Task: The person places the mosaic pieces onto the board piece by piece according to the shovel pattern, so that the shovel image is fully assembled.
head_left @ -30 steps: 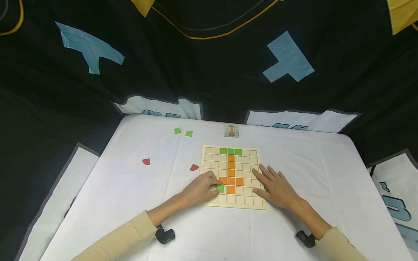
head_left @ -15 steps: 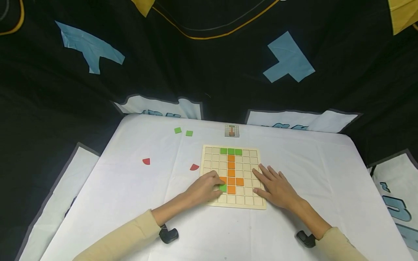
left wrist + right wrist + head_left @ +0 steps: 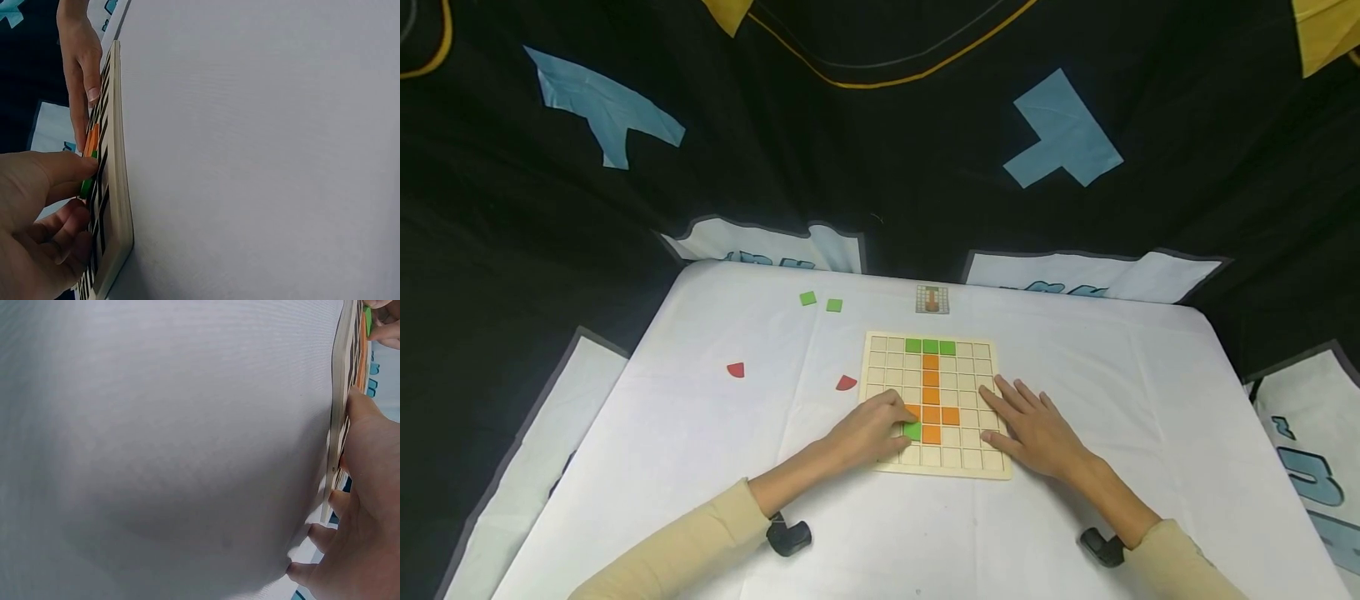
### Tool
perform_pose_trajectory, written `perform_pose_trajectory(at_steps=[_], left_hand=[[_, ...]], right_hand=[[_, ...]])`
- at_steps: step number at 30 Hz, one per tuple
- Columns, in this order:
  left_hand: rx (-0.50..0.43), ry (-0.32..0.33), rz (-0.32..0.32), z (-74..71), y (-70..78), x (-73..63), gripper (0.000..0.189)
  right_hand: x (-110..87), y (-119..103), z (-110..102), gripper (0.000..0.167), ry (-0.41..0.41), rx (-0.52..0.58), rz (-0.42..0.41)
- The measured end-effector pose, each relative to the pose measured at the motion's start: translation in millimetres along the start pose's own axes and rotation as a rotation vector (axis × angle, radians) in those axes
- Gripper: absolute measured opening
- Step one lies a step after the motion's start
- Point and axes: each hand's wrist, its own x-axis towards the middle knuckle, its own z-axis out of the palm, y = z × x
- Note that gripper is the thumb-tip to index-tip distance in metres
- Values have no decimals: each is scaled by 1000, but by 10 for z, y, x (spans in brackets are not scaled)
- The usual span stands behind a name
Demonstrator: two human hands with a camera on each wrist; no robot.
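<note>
My left hand (image 3: 868, 429) pinches a green square tile (image 3: 912, 431) between thumb and fingers over a wooden grid board (image 3: 970, 460). That tile sits beside an orange tile (image 3: 931, 435), below the left end of a short orange row. In the left wrist view the green tile (image 3: 86, 187) is at the board's surface, partly covered by my fingers. My right hand (image 3: 1037, 429) lies with fingers spread on the board's right edge. Three green tiles (image 3: 931, 347) fill part of the top row, with orange tiles (image 3: 931, 378) running down from the middle one.
Two loose green tiles (image 3: 834, 306) lie beyond the board's left corner. One red quarter-round piece (image 3: 846, 382) is close to the board's left side, another red piece (image 3: 736, 370) farther left. A small pattern card (image 3: 932, 300) lies behind the board on the white cloth.
My left hand has shifted slightly right with the green tile, bringing it next to the orange tile. In the last half second it has barely moved. The right hand stays put.
</note>
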Motion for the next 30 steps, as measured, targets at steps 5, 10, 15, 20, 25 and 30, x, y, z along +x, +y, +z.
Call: perform_pose_trajectory(at_steps=[5, 10, 15, 20, 25, 30], left_hand=[[3, -1, 9, 2, -13, -7, 30], [-16, 20, 12, 16, -30, -13, 26], [-47, 35, 17, 38, -45, -16, 22], [-60, 42, 37, 41, -51, -18, 20], [-61, 42, 48, 52, -55, -30, 20], [-62, 53, 54, 58, -60, -39, 19]], right_hand=[[6, 7, 7, 70, -26, -3, 18], [10, 11, 6, 70, -46, -5, 29], [10, 2, -4, 70, -43, -3, 31], [13, -6, -13, 70, -31, -4, 25], [7, -9, -13, 69, -30, -1, 22], [8, -16, -22, 69, -32, 1, 18]])
